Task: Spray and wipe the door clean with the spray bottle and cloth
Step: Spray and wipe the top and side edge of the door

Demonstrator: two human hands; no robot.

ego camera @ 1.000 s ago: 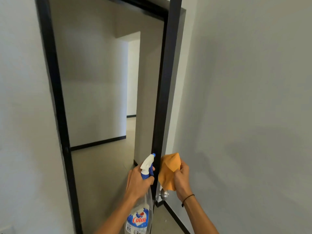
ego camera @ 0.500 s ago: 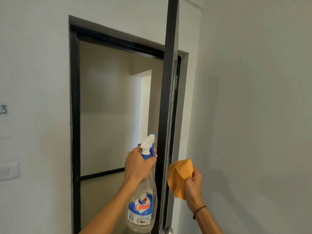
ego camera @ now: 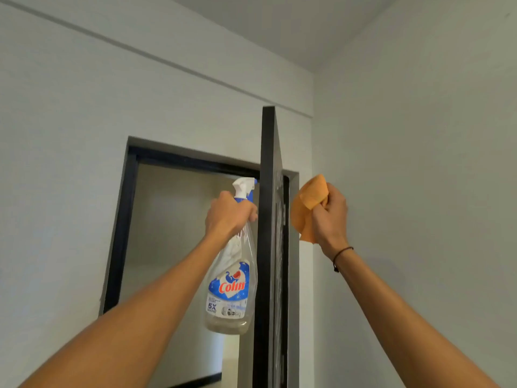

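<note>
The black door stands open, edge-on toward me, its top corner in the middle of the view. My left hand grips the neck of a clear spray bottle with a blue "Colin" label and a white nozzle, just left of the door edge. My right hand holds a bunched orange cloth to the right of the door, close to its face. Pale streaks show on the door's right face.
A black door frame surrounds the doorway on the left, with a white corridor behind it. White walls rise on both sides and meet the ceiling above. The wall on the right is near the door.
My view has tilted upward from the door handle to the door's top. Both hands rose along the door edge, still holding the bottle and the cloth.
</note>
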